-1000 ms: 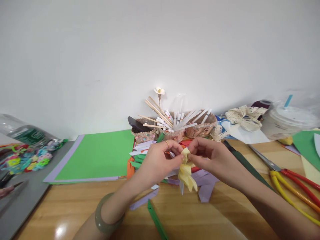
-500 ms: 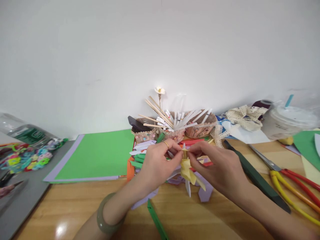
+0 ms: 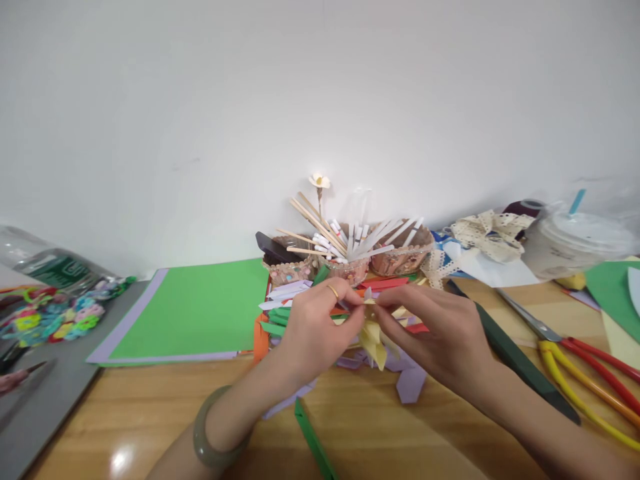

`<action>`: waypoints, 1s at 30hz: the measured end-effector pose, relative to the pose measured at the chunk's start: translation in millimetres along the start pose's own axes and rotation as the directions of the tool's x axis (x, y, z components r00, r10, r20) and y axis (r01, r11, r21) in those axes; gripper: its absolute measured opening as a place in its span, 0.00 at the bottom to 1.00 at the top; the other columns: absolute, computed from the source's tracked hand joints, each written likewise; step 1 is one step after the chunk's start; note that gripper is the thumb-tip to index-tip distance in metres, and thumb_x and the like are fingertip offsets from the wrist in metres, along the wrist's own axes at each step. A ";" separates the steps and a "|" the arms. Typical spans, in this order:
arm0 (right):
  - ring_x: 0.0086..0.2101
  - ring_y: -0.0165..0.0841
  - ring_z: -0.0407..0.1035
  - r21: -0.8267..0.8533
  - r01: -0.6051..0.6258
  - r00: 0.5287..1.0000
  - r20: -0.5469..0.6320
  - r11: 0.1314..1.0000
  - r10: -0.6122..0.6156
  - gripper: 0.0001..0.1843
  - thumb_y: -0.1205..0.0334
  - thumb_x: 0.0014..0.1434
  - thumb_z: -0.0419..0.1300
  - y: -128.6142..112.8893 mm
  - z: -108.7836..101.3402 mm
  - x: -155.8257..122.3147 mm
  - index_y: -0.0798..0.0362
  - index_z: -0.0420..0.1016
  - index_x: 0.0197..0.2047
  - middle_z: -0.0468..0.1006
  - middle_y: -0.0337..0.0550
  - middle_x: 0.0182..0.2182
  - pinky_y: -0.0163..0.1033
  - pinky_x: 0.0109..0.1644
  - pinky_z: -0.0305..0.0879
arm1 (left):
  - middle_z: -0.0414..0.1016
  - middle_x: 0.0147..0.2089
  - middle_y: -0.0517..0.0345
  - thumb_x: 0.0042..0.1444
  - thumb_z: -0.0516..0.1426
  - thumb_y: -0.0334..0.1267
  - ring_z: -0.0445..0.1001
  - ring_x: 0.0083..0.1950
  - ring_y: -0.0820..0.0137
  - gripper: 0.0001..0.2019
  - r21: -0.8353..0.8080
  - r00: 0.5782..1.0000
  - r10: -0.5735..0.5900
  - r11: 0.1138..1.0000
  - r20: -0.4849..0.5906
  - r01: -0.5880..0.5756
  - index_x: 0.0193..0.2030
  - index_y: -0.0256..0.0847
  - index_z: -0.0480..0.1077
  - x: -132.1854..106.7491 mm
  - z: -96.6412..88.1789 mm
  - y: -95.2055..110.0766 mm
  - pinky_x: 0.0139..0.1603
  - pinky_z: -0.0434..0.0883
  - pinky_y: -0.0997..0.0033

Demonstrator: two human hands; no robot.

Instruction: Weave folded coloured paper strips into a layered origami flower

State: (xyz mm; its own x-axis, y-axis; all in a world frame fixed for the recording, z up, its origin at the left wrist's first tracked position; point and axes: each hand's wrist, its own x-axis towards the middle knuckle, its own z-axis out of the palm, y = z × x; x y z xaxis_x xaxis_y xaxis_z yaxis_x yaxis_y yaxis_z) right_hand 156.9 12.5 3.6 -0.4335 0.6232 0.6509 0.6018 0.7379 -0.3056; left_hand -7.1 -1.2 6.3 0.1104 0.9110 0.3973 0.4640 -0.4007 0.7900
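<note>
Between my two hands hangs a folded yellow paper piece (image 3: 373, 340), its top pinched at the fingertips. My left hand (image 3: 320, 327), with a ring and a bangle (image 3: 215, 433), closes thumb and forefinger on its left side. From the right, my right hand (image 3: 440, 327) pinches the same piece. The exact folds are hidden by my fingers. Beneath and behind lie folded paper strips in purple, green, white and red, with a purple strip (image 3: 411, 383) on the table just below my right hand. A green folded strip (image 3: 315, 440) lies nearer me.
Green paper sheets (image 3: 195, 313) lie left. Behind my hands stand decorated baskets (image 3: 345, 270) with sticks and pens. To the right are a dark green cutter-like tool (image 3: 520, 360), scissors (image 3: 555, 340) and a lidded cup (image 3: 575, 233). A bottle (image 3: 60, 267) lies far left.
The yellow paper has turned between my fingertips, and the long pale points that stuck out below it no longer show. My hands stay in nearly the same place.
</note>
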 end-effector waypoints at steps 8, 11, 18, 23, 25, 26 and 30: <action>0.24 0.29 0.71 -0.027 0.076 0.996 -0.050 0.997 -0.078 0.05 0.70 0.56 0.54 4.4 -0.7 0.0 0.50 0.67 0.31 0.78 0.38 0.24 0.33 0.28 0.64 | 0.74 0.32 0.59 0.54 0.54 0.39 0.72 0.28 0.76 0.08 -0.595 0.953 -0.283 0.750 0.108 0.290 0.40 0.39 0.66 10.2 -6.4 -2.0 0.28 0.69 0.77; 0.28 0.31 0.73 -0.036 0.096 0.993 -0.065 0.995 -0.099 0.06 0.70 0.57 0.53 6.6 -0.7 1.5 0.49 0.66 0.32 0.79 0.40 0.27 0.35 0.32 0.67 | 0.74 0.39 0.54 0.51 0.57 0.36 0.72 0.33 0.74 0.10 -0.571 0.899 -0.352 0.695 0.259 0.437 0.40 0.37 0.70 13.6 -7.9 -3.2 0.31 0.70 0.77; 0.42 0.37 0.71 -0.035 0.254 0.953 -0.161 0.967 -0.256 0.11 0.76 0.53 0.56 9.3 0.5 8.1 0.48 0.68 0.34 0.80 0.43 0.35 0.43 0.44 0.68 | 0.75 0.31 0.59 0.44 0.62 0.34 0.72 0.32 0.75 0.09 -0.533 0.848 -0.349 0.665 0.399 0.524 0.35 0.38 0.73 13.8 -9.9 -6.8 0.33 0.69 0.76; 0.39 0.36 0.70 0.064 0.237 0.964 -0.141 0.969 -0.226 0.09 0.75 0.53 0.57 11.7 -6.3 12.6 0.50 0.68 0.33 0.77 0.44 0.34 0.43 0.42 0.66 | 0.72 0.28 0.60 0.44 0.61 0.33 0.70 0.30 0.76 0.04 -0.519 0.917 -0.253 0.763 0.308 0.385 0.27 0.37 0.71 14.3 -8.7 -6.6 0.31 0.68 0.77; 0.35 0.35 0.69 0.104 0.122 0.986 -0.126 0.987 -0.109 0.06 0.72 0.54 0.58 12.7 -11.7 13.9 0.50 0.68 0.32 0.76 0.43 0.31 0.42 0.39 0.65 | 0.73 0.29 0.59 0.45 0.61 0.32 0.70 0.31 0.75 0.02 -0.463 0.959 -0.208 0.842 0.193 0.276 0.27 0.37 0.71 14.2 -9.3 -4.9 0.32 0.69 0.76; 0.33 0.35 0.69 0.114 0.051 0.993 -0.111 0.992 -0.038 0.05 0.70 0.54 0.58 12.7 -14.1 14.1 0.50 0.68 0.32 0.75 0.42 0.29 0.41 0.37 0.64 | 0.73 0.29 0.59 0.46 0.60 0.31 0.71 0.32 0.74 0.01 -0.412 0.977 -0.169 0.887 0.134 0.210 0.27 0.37 0.71 13.9 -9.8 -4.2 0.33 0.69 0.75; 0.30 0.33 0.68 0.166 -0.087 0.996 0.009 0.982 0.086 0.01 0.66 0.55 0.58 8.6 -17.2 11.5 0.50 0.69 0.32 0.74 0.40 0.28 0.38 0.34 0.62 | 0.74 0.30 0.57 0.51 0.57 0.31 0.71 0.34 0.72 0.04 -0.152 0.995 0.103 0.983 0.017 -0.099 0.29 0.39 0.72 11.8 -11.1 -3.9 0.36 0.68 0.73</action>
State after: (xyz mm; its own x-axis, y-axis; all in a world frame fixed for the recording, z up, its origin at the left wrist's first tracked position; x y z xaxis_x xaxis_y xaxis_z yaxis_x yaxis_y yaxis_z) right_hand 168.6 21.6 20.4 -0.3860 0.6870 0.6156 0.5172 0.7138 -0.4723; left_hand -17.4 10.0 13.1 0.1725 0.8665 0.4685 0.3121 -0.4992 0.8084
